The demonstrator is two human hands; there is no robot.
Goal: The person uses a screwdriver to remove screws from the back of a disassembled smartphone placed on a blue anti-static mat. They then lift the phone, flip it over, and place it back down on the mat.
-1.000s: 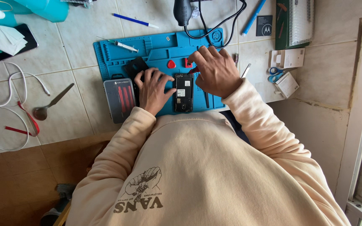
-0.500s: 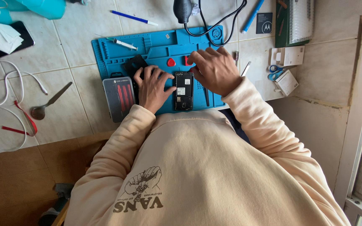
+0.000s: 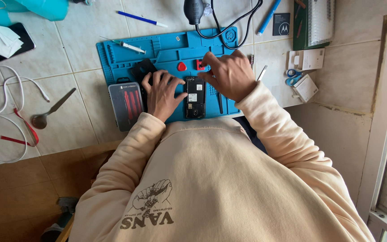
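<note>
Lying on the blue mat (image 3: 166, 49), near its lower edge: an opened phone (image 3: 195, 97). Resting just left of the phone, fingers spread flat and clamped on nothing: the left hand (image 3: 161, 93). Hovering at the phone's upper right, fingertips pinched together, on what cannot be told: the right hand (image 3: 229, 74). Sitting left of the mat: a grey case (image 3: 126, 105) holding red tools.

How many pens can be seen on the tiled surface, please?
2. One blue-and-white pen lies above the blue mat, top centre. One blue pen lies beside the black cable. Others may be hidden.
</note>
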